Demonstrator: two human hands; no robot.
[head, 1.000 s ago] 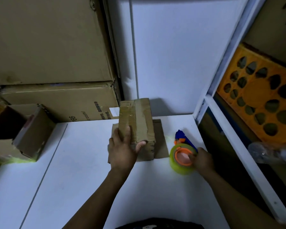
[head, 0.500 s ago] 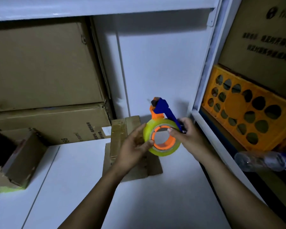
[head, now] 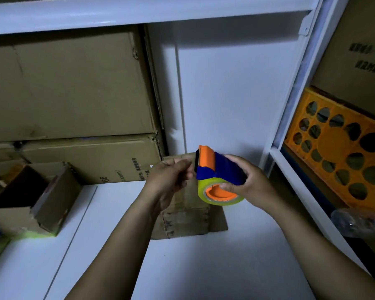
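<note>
Right hand gripped blue-and-orange plastic tape dispenser carrying yellowish clear tape roll: fingers curled over blue handle, thumb on orange core. Left hand had fingers bunched against thumb at dispenser's black blade edge; could not tell whether tape end was pinched. Dispenser was held in air above small taped brown cardboard box on white table. Half second earlier dispenser stood upright and left fingers touched roll; now it was tipped flat, head pointing left.
</note>
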